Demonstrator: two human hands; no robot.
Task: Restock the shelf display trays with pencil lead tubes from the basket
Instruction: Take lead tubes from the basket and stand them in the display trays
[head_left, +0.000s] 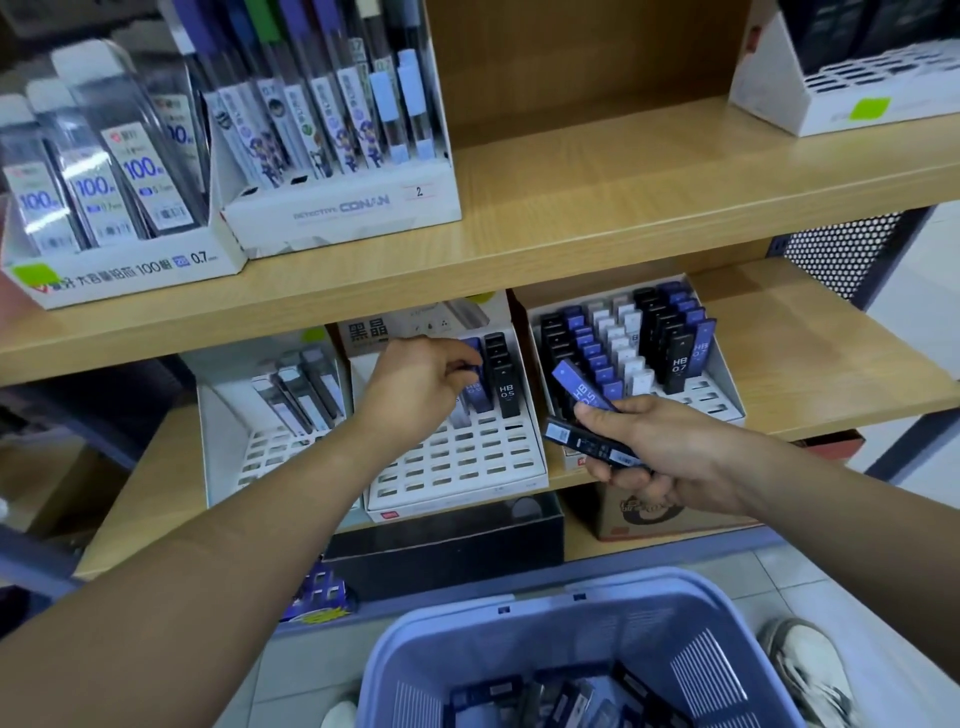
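Nearest: basket (571, 618), lead tubes (550, 696) inside. Pinching a blue HB 0.5 tube (475, 389) with left hand (421, 384) at back right corner of the middle tray (467, 467); gripping a fan of spare tubes (576, 436) in right hand (670, 457) off the front edge of the shelf (789, 374). Could drop the fan from that crowded grip, or seat the tube skewed.

- Bright, even light from above with a cool bluish cast; the pale wooden upper shelf board (597, 208) is brightest.
- Below that board, soft shadow covers the backs of the white slotted cardboard trays (467, 467).
- Above its left end, glare streaks the clear plastic tube packs (104, 150).
- The board's edge bows; left of it, detail smears.
- Far below it, the lavender plastic basket (623, 623) looks soft.
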